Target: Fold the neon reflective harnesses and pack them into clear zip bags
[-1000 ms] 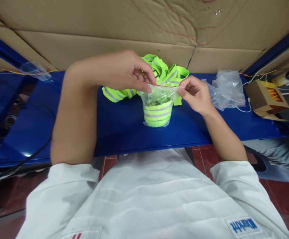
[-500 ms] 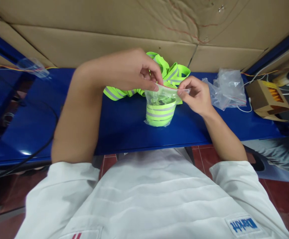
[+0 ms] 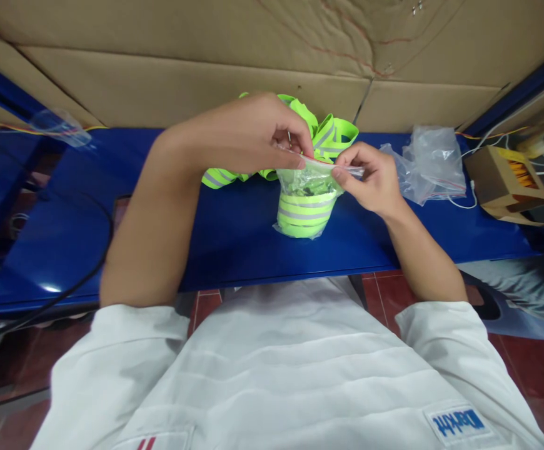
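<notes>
A clear zip-lock bag (image 3: 291,180) with a red strip along its top stands on the blue table, holding rolled neon-yellow reflective bands (image 3: 306,215) with silver stripes. My left hand (image 3: 279,134) comes over from the left and pinches the bag's top edge between thumb and fingers. At the top right corner of the same edge, my right hand (image 3: 370,175) is closed in a pinch on the plastic. Behind the hands lies a loose heap of neon-yellow reflective strap (image 3: 331,137), partly hidden by my left hand.
On the right of the blue table (image 3: 253,250) lie several clear plastic bags (image 3: 436,165). An open cardboard box (image 3: 501,178) with orange contents stands beyond them, near a white cable. A clear plastic cup (image 3: 60,125) lies at the back left. Cardboard panels (image 3: 182,81) line the back.
Both hands have shifted slightly right along with the bag's top, and the bag leans a little more to the right. My left fingers have slid a short way along the edge.
</notes>
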The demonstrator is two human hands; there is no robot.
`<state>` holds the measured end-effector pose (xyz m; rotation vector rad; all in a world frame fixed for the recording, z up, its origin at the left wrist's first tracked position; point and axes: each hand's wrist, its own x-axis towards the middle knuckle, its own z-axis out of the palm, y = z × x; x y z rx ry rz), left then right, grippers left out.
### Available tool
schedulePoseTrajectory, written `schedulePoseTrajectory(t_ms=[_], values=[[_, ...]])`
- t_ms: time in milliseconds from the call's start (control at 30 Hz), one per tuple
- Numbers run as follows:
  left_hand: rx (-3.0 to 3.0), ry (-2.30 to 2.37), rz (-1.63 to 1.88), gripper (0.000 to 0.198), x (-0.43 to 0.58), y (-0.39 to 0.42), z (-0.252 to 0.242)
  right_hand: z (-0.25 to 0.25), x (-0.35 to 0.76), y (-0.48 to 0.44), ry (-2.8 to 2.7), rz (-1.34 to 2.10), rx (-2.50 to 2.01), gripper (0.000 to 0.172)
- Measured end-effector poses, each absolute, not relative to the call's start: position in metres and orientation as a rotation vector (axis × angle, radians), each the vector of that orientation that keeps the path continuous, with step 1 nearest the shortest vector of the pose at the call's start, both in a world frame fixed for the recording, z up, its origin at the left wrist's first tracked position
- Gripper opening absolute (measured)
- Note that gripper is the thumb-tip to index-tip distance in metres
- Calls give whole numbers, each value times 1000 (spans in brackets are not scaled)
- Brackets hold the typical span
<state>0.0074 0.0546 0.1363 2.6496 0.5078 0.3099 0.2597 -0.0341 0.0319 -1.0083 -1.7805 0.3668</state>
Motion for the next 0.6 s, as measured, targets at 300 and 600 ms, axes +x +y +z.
schedulePoseTrajectory(t_ms=[300, 600], values=[[2649, 511, 359, 30, 14, 48, 133, 41, 259, -39, -1791, 305, -965, 17], [2629, 504, 390, 42, 22, 39, 132, 49, 260, -44, -1837, 262, -1049, 24]])
